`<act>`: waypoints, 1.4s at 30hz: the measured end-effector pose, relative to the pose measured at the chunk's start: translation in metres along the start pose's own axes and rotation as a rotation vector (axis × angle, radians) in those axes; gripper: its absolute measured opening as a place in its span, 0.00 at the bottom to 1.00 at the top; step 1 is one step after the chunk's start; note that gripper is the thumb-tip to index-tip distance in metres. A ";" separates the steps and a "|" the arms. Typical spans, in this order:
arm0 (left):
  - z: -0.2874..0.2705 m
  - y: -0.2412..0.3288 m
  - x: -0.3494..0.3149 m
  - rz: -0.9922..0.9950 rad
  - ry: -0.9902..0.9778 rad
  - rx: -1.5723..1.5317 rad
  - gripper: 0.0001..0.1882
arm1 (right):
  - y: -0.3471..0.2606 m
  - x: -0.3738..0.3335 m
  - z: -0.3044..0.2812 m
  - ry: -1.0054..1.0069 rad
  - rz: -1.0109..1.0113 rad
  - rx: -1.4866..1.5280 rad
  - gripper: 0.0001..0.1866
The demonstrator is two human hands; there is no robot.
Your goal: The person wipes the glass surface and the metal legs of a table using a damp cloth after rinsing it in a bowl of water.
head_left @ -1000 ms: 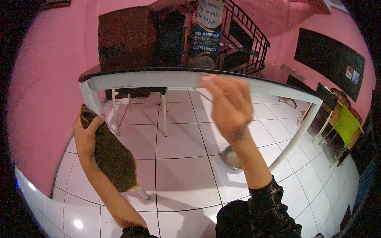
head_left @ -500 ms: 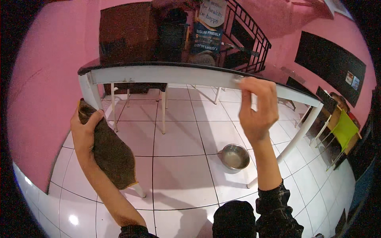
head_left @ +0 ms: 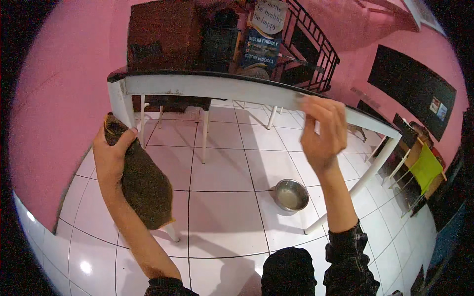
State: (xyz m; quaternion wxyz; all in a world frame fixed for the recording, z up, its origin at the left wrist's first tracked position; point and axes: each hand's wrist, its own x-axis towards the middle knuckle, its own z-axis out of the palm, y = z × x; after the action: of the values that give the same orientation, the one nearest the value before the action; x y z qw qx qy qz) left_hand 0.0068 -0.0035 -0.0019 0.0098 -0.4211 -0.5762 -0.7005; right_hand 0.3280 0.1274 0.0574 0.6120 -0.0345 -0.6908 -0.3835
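Left hand [head_left: 111, 154]: closed on the upper end of a dark cloth, thumb on the near face.
Dark cloth [head_left: 146, 185]: brownish, yellow-edged; hangs from the left hand, in front of the bench's left leg [head_left: 121, 102], whose foot shows below it.
Right hand [head_left: 324, 132]: raised, fingers curled, tips blurred at the white front rail [head_left: 207, 89]; whether they touch it or pinch something small, cannot tell.
Bench [head_left: 173, 73]: dark top over the white rail, spanning the view beyond both hands.
Metal bowl [head_left: 292, 196]: round, upright on the tiled floor [head_left: 224, 217], near the foot of the right leg [head_left: 369, 167]; contents, if any, unclear.
Work at the rail: judged as right-hand handling at the bench's front edge, with the left hand keeping the cloth to one side.
Next move: would call for light, controlled fingertips along the rail, and a firm left-hand grip so the cloth stays off the floor.
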 end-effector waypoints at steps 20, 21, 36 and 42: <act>-0.009 0.012 -0.001 -0.019 -0.073 0.052 0.15 | -0.022 0.010 0.033 -0.138 -0.241 0.195 0.13; -0.006 0.012 -0.002 -0.024 -0.072 0.049 0.15 | -0.019 0.008 0.027 -0.131 -0.220 0.147 0.13; -0.006 0.004 -0.001 -0.009 -0.017 0.162 0.20 | -0.015 0.015 0.015 -0.181 -0.214 0.035 0.14; 0.011 0.008 0.003 -0.027 -0.043 0.053 0.20 | -0.038 0.043 0.061 -0.060 -0.286 0.113 0.14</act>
State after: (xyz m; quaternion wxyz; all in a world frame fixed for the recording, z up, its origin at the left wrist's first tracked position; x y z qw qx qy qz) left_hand 0.0152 0.0042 0.0063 -0.0010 -0.4277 -0.6001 -0.6759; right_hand 0.2474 0.1175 0.0792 0.5311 0.0872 -0.7272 -0.4261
